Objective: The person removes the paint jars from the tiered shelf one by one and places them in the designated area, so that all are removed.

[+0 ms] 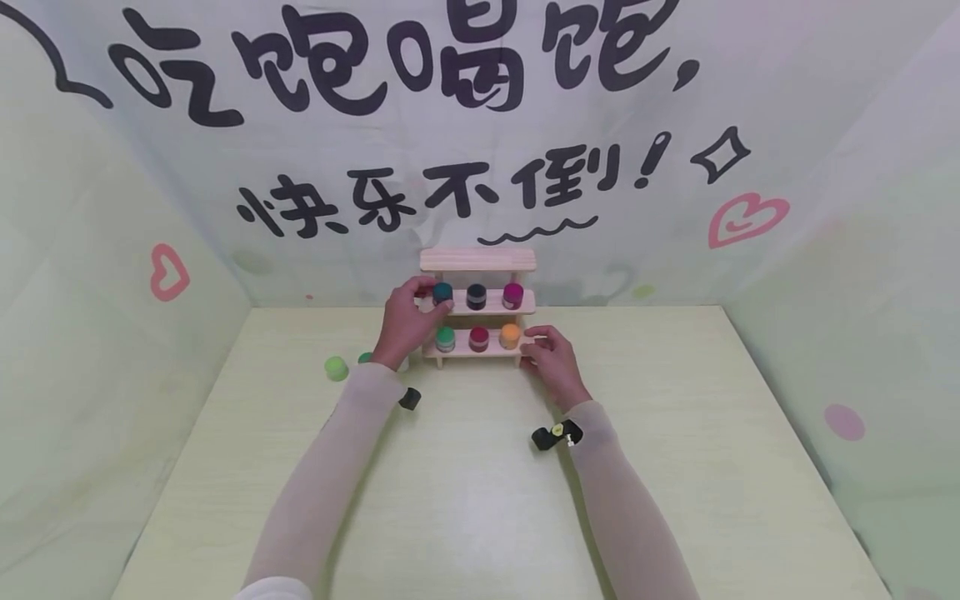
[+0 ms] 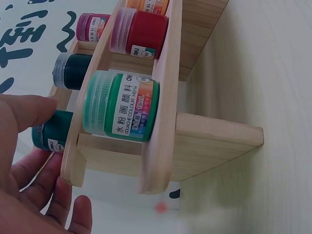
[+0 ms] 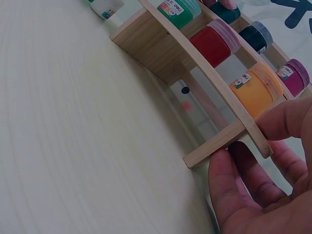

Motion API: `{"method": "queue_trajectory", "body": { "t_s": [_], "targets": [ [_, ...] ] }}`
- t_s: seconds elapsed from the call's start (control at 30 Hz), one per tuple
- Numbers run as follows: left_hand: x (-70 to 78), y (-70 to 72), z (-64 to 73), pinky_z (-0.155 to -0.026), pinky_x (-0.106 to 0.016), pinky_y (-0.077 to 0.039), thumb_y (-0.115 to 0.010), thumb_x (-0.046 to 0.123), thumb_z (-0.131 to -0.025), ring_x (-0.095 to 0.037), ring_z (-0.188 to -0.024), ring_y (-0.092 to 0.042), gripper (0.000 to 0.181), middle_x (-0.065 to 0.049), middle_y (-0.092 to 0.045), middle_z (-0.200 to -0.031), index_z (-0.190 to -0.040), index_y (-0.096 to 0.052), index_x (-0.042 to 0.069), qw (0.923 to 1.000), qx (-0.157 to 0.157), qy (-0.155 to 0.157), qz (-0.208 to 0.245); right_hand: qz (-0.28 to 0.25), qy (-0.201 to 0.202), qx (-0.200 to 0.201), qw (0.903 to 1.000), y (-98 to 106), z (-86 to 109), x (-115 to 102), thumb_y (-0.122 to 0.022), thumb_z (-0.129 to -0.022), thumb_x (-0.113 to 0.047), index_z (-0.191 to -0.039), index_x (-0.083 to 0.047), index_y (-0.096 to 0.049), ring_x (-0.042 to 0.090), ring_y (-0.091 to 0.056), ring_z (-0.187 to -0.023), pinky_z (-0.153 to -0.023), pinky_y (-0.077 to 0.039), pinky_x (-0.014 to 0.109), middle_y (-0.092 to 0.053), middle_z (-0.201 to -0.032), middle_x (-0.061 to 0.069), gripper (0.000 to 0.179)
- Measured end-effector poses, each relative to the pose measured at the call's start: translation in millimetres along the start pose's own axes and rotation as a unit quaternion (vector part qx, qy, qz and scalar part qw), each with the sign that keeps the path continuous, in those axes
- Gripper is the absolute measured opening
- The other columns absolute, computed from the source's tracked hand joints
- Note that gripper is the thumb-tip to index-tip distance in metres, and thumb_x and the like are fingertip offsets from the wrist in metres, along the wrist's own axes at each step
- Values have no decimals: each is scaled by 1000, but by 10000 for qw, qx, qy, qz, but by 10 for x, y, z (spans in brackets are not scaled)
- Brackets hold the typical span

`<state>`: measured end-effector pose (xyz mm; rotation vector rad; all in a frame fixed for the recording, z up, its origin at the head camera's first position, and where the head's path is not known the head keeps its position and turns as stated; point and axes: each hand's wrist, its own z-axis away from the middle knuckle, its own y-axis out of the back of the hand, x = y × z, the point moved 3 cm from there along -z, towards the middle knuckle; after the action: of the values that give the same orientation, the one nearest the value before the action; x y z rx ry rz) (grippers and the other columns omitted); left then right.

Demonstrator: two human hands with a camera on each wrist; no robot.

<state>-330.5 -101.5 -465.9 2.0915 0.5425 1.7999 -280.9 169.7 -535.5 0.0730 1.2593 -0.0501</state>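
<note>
A small wooden tiered rack (image 1: 477, 260) holds gouache paint jars on its two lower shelves. At the left end of the middle shelf, my left hand (image 1: 411, 321) pinches a teal paint jar (image 2: 57, 130) between thumb and fingers. Beside that jar stand a dark jar (image 1: 476, 297) and a magenta jar (image 1: 513, 296). On the lowest shelf are a green jar (image 2: 131, 107), a red jar (image 1: 478, 339) and an orange jar (image 3: 256, 92). My right hand (image 1: 557, 367) grips the right end of this lowest shelf, thumb above and fingers below, close to the orange jar.
Left of the rack, a light green jar (image 1: 336, 368) stands on the pale table (image 1: 480, 500). A green jar (image 1: 365, 357) and a whitish jar (image 3: 104, 7) are partly hidden behind my left wrist in the head view. A printed cloth backdrop (image 1: 600, 267) hangs close behind the rack.
</note>
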Motion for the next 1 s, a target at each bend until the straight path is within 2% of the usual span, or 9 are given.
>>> {"method": "queue_trajectory", "body": {
  "t_s": [0.13,0.43,0.63,0.8,1.0],
  "targets": [
    [7,-9,4,-102,-48,-44,-78,35,-88,-23,-116,-52,50,-2,-62,-123,-132,-62,17,9999,-21,74,-95,3,5,10,10000,0,-3,10,-64,-96,-10,-123,-13,-61,23,-63,-101,-96,-58,39,-59,-105,10,27],
    [-20,36,17,-99,-47,-47,-78,38,-88,-22,-116,-55,48,-1,-63,-123,-131,-62,22,9999,-81,19,-127,-18,34,18,10000,-14,21,7,-64,-96,-9,-123,-13,-61,21,-63,-97,-91,-60,35,-59,-102,9,27],
    [-10,117,63,-97,-45,-51,-78,37,-89,-23,-118,-57,47,0,-65,-124,-131,-62,23,9998,-147,-4,134,44,19,28,10000,-23,37,-29,-64,-96,-9,-123,-14,-61,22,-63,-98,-92,-60,35,-59,-103,9,28],
    [-42,178,108,-99,-47,-52,-78,39,-89,-22,-118,-58,46,2,-66,-123,-129,-61,23,9994,-184,-89,275,6,11,27,10000,-24,34,-41,-64,-95,-8,-123,-12,-61,21,-62,-97,-93,-59,37,-59,-101,9,29],
    [-70,238,178,-100,-49,-51,-77,45,-88,-28,-120,-59,49,1,-66,-122,-128,-61,21,9992,-207,-116,314,-1,21,31,10000,-10,13,-23,-64,-95,-8,-123,-12,-61,21,-63,-97,-93,-59,37,-59,-101,9,28]
  ]
}}
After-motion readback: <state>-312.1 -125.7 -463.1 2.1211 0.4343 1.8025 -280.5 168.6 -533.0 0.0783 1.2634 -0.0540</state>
